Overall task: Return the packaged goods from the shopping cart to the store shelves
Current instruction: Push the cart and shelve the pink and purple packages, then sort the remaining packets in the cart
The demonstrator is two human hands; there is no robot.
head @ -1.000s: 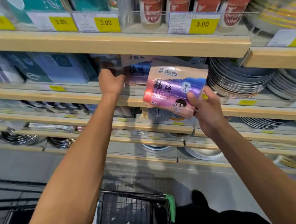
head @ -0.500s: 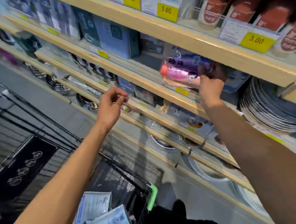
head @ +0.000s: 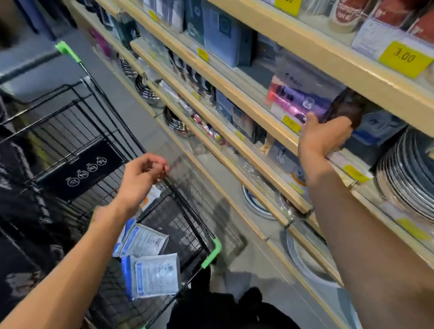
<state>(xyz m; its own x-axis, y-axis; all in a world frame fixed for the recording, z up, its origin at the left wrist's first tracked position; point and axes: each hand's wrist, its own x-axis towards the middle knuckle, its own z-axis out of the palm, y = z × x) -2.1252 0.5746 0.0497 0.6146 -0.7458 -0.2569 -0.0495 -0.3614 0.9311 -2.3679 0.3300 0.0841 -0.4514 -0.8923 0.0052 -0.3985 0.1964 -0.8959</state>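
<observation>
A pack of purple and pink rolls [head: 296, 99] rests on the middle wooden shelf [head: 224, 86], under the shelf above. My right hand [head: 321, 139] reaches up and grips the pack's right end, fingers tucked behind it in shadow. My left hand [head: 142, 175] hangs over the black wire shopping cart [head: 187, 201], fingers loosely curled, holding nothing. Two white-and-blue flat packets [head: 151, 275] lie in the cart's basket, one overlapping the other.
Blue boxes [head: 221, 33] stand left of the rolls. Stacked plates [head: 415, 183] fill the shelf at right. Metal bowls [head: 149, 92] sit on lower shelves. Yellow price tags [head: 403, 58] line the shelf edges. The cart has green corner guards [head: 211, 254].
The view has swung down and left toward the cart. My right hand has set the rolls onto the shelf. My left hand left the shelf and dropped over the cart.
</observation>
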